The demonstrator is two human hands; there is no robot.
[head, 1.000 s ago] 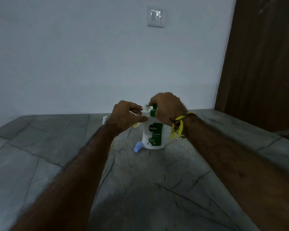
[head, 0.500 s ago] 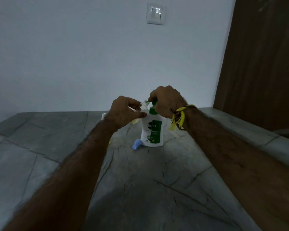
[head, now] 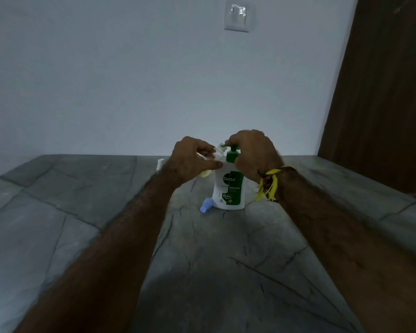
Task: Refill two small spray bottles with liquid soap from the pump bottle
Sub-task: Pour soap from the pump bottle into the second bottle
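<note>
One small clear plastic spray bottle (head: 214, 157) was pinched in the left hand (head: 192, 159), tilted with its open neck right under the green pump spout, so filling looked underway; how full it was could not be told. Right hand (head: 255, 150) sat curled over the green pump head of the white pump bottle (head: 228, 191), gripping and pressing it, judging by posture. Pump bottle stood upright on the grey stone-pattern desk (head: 226, 260), mid-far. A pale blue spray cap (head: 205, 205) lay on the desk touching the pump bottle's base, off its bottle. Something white (head: 160, 163) showed behind the left wrist, possibly the second bottle; unclear. Likely one bottle still left, plus recapping. Label read "Dettol", "ORIGINAL", "99.99%"; smaller print unreadable.
</note>
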